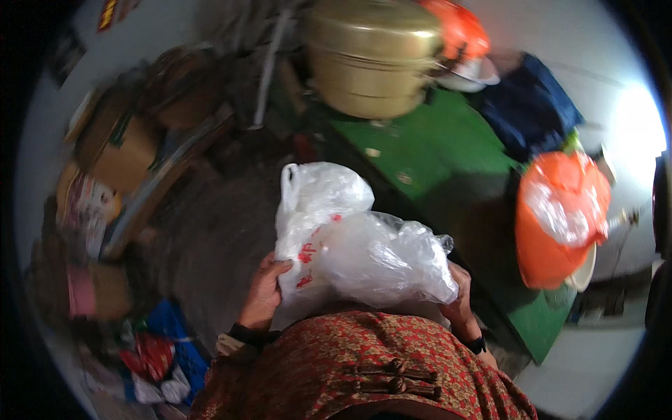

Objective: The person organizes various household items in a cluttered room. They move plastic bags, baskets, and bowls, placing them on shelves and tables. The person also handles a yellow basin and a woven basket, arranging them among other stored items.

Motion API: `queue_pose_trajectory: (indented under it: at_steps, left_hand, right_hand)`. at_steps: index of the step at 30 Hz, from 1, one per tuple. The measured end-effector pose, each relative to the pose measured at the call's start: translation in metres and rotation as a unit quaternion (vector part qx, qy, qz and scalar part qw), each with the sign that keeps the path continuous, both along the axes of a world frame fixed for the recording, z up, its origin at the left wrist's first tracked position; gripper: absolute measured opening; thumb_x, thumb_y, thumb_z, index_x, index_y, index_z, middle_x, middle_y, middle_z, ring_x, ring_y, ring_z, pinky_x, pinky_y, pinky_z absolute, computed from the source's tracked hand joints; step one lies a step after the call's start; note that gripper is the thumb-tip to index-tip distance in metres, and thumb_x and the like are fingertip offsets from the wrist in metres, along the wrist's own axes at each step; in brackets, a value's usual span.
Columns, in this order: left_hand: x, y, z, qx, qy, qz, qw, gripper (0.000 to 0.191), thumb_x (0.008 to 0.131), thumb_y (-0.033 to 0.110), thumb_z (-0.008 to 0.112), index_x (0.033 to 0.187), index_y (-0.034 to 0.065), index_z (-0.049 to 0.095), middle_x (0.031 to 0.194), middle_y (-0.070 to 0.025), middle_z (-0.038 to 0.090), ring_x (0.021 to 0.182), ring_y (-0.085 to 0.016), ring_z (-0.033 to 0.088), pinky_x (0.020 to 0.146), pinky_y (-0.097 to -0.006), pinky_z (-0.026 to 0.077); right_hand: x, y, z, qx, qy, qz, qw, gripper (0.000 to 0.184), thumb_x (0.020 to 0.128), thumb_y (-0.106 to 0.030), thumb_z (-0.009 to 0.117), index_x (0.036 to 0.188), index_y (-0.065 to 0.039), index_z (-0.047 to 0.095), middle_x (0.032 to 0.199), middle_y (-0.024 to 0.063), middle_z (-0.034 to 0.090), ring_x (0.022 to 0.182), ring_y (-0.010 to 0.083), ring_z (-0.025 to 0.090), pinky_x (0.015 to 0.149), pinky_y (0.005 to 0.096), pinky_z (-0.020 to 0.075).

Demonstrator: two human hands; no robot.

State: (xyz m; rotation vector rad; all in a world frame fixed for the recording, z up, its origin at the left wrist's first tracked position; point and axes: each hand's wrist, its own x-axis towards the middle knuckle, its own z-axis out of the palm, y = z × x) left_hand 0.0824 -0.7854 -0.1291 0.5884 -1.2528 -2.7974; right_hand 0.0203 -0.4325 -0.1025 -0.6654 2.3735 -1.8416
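Observation:
A white plastic carrier bag with red writing is gripped along its lower left edge by my left hand. Overlapping it in front of my body is a clear plastic bag, puffed and crumpled. My right hand grips the clear bag's right end, with the fingers partly hidden behind the film. Whether either bag has something inside, I cannot tell. Both bags are held above the floor, beside the green table.
On the green table stand a large lidded gold-coloured metal pot, a dark blue bag and an orange plastic bag. Another orange bag sits behind the pot. Cardboard boxes and a blue bag lie to the left.

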Motion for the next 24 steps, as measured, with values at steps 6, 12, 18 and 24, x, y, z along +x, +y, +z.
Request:
queue_pose_trajectory:
  at_steps: [6, 12, 18, 24]
  left_hand:
    - [0.030, -0.013, -0.014, 0.049, 0.001, 0.057, 0.997, 0.036, 0.079, 0.003, 0.058, 0.115, -0.0002, 0.055, 0.103, -0.0094, 0.063, 0.092, -0.020, 0.061, 0.083, -0.0382, 0.050]
    - [0.042, -0.055, -0.011, 0.005, 0.055, 0.150, 0.987, 0.045, 0.078, 0.009, 0.058, 0.121, -0.0036, 0.050, 0.108, -0.0156, 0.062, 0.092, -0.025, 0.063, 0.084, -0.0392, 0.052]
    - [0.039, -0.096, 0.007, -0.029, 0.063, 0.241, 0.968, 0.046, 0.076, 0.010, 0.062, 0.118, -0.0027, 0.051, 0.106, -0.0124, 0.063, 0.094, -0.022, 0.062, 0.086, -0.0350, 0.049]
    - [0.018, -0.140, 0.039, -0.103, 0.055, 0.322, 0.939, 0.052, 0.072, 0.011, 0.060, 0.121, -0.0031, 0.048, 0.110, -0.0148, 0.061, 0.094, -0.025, 0.062, 0.084, -0.0385, 0.051]
  right_hand:
    - [-0.025, -0.029, -0.012, 0.116, 0.006, 0.019, 0.993, 0.028, 0.079, 0.001, 0.058, 0.107, 0.002, 0.059, 0.098, 0.0081, 0.064, 0.093, 0.0136, 0.057, 0.080, 0.0279, 0.0447]
    - [-0.060, -0.090, -0.020, 0.054, -0.061, 0.099, 0.992, 0.026, 0.081, 0.002, 0.055, 0.106, 0.002, 0.058, 0.099, 0.0073, 0.064, 0.093, 0.0130, 0.056, 0.081, 0.0268, 0.0433]
    - [-0.089, -0.145, -0.026, -0.006, -0.055, 0.122, 0.991, 0.021, 0.081, 0.003, 0.053, 0.101, 0.002, 0.059, 0.093, 0.0057, 0.063, 0.088, 0.0111, 0.054, 0.078, 0.0262, 0.0435]
    - [-0.138, -0.183, -0.039, -0.010, -0.045, 0.133, 0.990, 0.022, 0.081, 0.003, 0.052, 0.101, 0.001, 0.060, 0.093, 0.0054, 0.063, 0.089, 0.0116, 0.054, 0.078, 0.0263, 0.0437]
